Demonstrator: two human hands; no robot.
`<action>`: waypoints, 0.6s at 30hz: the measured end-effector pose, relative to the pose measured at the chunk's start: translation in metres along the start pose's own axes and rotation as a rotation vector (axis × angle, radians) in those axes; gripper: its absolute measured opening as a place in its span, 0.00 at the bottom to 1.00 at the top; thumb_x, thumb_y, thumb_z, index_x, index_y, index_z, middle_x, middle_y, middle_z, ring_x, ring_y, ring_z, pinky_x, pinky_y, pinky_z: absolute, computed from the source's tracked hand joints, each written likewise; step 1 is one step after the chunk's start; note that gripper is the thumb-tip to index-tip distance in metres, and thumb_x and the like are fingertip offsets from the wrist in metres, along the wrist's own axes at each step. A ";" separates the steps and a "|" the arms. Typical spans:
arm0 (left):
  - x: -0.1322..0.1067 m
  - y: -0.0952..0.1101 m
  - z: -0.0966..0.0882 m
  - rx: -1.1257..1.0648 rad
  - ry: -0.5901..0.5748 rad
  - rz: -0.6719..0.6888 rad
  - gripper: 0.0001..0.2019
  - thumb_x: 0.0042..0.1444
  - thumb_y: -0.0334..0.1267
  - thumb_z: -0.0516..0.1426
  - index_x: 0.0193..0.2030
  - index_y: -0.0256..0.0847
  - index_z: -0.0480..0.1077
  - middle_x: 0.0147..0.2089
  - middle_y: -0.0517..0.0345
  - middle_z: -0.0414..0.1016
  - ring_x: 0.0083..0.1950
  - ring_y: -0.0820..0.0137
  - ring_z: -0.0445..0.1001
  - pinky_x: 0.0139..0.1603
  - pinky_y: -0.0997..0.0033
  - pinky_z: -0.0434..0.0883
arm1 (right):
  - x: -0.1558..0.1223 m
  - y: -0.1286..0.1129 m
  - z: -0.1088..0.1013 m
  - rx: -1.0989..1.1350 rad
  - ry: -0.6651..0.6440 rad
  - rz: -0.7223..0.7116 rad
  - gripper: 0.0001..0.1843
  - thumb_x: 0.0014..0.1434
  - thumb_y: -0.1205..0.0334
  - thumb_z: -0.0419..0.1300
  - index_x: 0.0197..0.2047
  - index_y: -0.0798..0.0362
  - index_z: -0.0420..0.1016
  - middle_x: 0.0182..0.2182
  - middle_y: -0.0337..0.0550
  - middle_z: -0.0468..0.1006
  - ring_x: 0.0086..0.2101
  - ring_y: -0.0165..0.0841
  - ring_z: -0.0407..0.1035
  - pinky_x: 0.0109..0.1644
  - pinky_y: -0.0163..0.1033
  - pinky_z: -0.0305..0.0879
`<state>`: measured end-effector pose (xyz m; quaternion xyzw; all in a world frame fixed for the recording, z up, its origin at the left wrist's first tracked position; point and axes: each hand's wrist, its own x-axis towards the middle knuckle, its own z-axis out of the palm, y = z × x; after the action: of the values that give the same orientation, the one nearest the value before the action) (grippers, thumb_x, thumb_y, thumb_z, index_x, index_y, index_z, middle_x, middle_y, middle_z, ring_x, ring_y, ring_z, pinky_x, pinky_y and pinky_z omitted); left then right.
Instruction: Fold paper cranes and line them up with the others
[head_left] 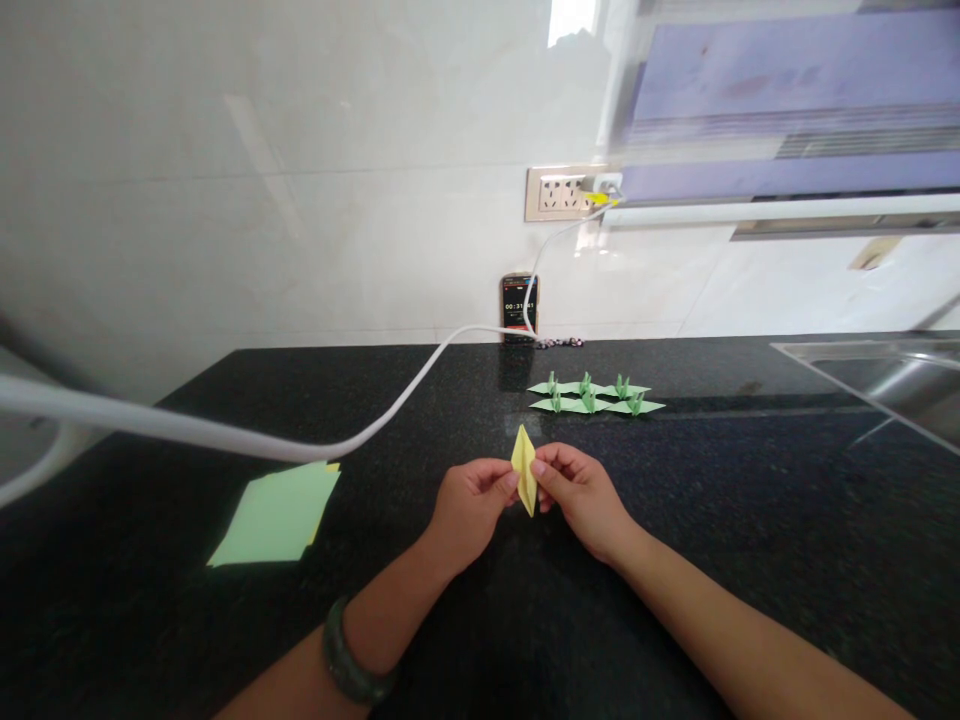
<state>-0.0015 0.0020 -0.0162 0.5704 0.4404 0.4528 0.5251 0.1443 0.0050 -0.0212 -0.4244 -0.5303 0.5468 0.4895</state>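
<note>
A narrow, diamond-shaped piece of folded yellow paper (524, 468) stands upright between both hands, just above the black countertop (750, 520). My left hand (471, 503) pinches its left edge with thumb and fingers closed. My right hand (579, 492) pinches its right edge the same way. A dark bead bracelet (349, 668) circles my left wrist.
Several green paper cranes (595, 394) sit in two rows behind the hands. A stack of green and yellow paper sheets (276, 514) lies at the left. A white cable (300, 440) runs from a wall socket (571, 192) across the counter. A phone (519, 307) leans on the wall; a steel sink (885, 385) is at the right.
</note>
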 end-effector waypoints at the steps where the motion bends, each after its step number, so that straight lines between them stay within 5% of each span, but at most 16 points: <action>1: 0.000 0.000 0.000 0.010 -0.001 0.003 0.11 0.48 0.40 0.55 0.34 0.35 0.73 0.27 0.56 0.74 0.28 0.72 0.70 0.31 0.73 0.67 | 0.000 0.000 0.000 0.009 0.000 0.005 0.10 0.52 0.56 0.55 0.30 0.56 0.66 0.20 0.36 0.68 0.19 0.23 0.60 0.22 0.30 0.59; 8: 0.000 0.001 0.001 0.013 0.015 -0.012 0.11 0.49 0.41 0.54 0.31 0.35 0.70 0.27 0.55 0.74 0.30 0.69 0.72 0.33 0.71 0.69 | 0.000 -0.001 0.002 0.088 0.013 -0.029 0.11 0.50 0.59 0.57 0.36 0.52 0.61 0.21 0.32 0.66 0.19 0.23 0.60 0.21 0.29 0.58; 18: -0.003 -0.002 0.001 0.205 0.093 0.046 0.11 0.49 0.43 0.53 0.29 0.36 0.71 0.27 0.55 0.73 0.29 0.69 0.72 0.30 0.73 0.68 | -0.005 -0.002 0.001 -0.193 -0.035 -0.079 0.07 0.51 0.60 0.57 0.32 0.55 0.66 0.22 0.35 0.67 0.22 0.24 0.61 0.25 0.30 0.58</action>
<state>-0.0016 -0.0011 -0.0181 0.6093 0.4952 0.4431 0.4325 0.1443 -0.0005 -0.0194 -0.4388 -0.6052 0.4810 0.4581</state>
